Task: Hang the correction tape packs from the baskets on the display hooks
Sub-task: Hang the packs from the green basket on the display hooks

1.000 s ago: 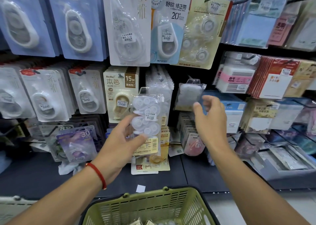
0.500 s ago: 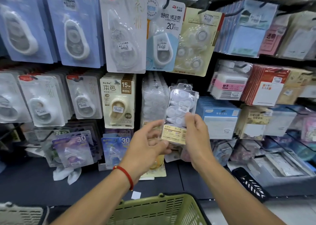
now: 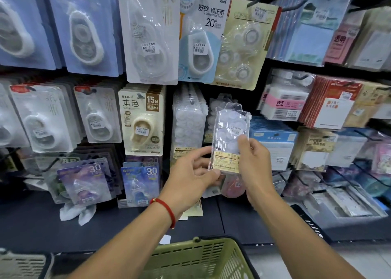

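A clear correction tape pack (image 3: 229, 130) with white tapes and a yellow label strip stands upright in front of the display. My right hand (image 3: 252, 164) pinches its right side, thumb on the front. My left hand (image 3: 191, 172) holds its lower left corner at the yellow label. The pack's hang tab is at the height of a row of matching clear packs (image 3: 187, 120) that hang on a hook just to the left. A green basket (image 3: 201, 259) sits below my arms.
Carded correction tapes fill the hooks to the left and above, such as a beige 15M card (image 3: 142, 120). Sticky notes and pads (image 3: 306, 24) hang to the right. A dark shelf (image 3: 42, 225) runs below. A grey basket (image 3: 21, 264) shows at the bottom left.
The pack passed from my left hand over to the right, where my right hand took hold of it. Both hands now hold it further right and higher, in front of the clear packs.
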{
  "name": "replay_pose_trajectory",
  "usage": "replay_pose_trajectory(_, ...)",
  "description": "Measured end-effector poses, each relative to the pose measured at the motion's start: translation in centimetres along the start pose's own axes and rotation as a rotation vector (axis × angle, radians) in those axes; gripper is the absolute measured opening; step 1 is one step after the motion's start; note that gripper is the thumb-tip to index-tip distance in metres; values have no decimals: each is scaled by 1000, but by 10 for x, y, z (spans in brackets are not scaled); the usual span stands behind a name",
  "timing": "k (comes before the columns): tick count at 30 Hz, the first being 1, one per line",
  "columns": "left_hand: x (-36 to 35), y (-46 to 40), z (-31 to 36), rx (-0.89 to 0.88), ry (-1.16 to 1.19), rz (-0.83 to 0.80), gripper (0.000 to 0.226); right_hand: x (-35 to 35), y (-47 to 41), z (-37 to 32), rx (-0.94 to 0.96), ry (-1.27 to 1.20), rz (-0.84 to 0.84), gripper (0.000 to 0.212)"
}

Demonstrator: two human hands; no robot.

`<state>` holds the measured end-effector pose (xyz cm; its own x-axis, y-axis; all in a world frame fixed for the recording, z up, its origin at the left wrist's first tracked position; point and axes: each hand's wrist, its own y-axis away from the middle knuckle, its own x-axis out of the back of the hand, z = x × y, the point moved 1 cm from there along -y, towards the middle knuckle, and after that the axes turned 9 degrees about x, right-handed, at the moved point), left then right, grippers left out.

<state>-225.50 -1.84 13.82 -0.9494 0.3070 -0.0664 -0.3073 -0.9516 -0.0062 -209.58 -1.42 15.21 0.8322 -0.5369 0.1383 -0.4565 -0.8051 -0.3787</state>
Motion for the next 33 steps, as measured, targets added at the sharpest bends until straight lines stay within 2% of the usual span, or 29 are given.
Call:
replay_pose_trajectory(2,8,-3,-1,-39,-264,97,52,2,-1,6,6,194,-43,35)
replay_pose_trajectory(4,19,-6,-1,-160,-619,230,58,5,2,13,94,437,-67,47)
replay_pose_trajectory(5,24,-7,0,-227,-767,266,60,6,3,15,213,538,-62,52)
replay_pose_trajectory(6,28,-8,2,-276,-876,273,63,6,4,16,362,619,-68,53)
replay_pose_trajectory(8,35,-12,3,-333,-1045,256,70,1,2,18,582,711,-185,51)
replay_pose_trajectory(10,41,-16,4,-362,-1181,233,76,-10,-8,23,649,770,-326,56)
replay_pose_trajectory(12,48,-20,5,-371,-1290,210,78,-25,-24,29,659,850,-391,63)
replay_pose_trajectory(15,59,-23,2,-387,-1352,196,78,-45,-53,38,595,950,-420,70)
replay_pose_trajectory(19,66,-22,-3,-414,-1330,170,75,-62,-83,49,470,911,-420,76)
replay_pose_trajectory(23,71,-21,-4,-400,-1337,135,73,-67,-102,57,407,968,-514,81)
replay_pose_trajectory(26,72,-16,-6,-395,-1333,123,71,-68,-99,58,390,915,-506,80)
replay_pose_trajectory(28,76,-9,-12,-389,-1315,100,63,-63,-86,60,439,849,-466,73)
replay_pose_trajectory(31,89,7,-34,-307,-1383,30,48,-38,-47,71,540,762,-398,46)
replay_pose_trajectory(33,100,20,-58,-203,-1467,-38,41,-13,-8,91,532,747,-421,30)
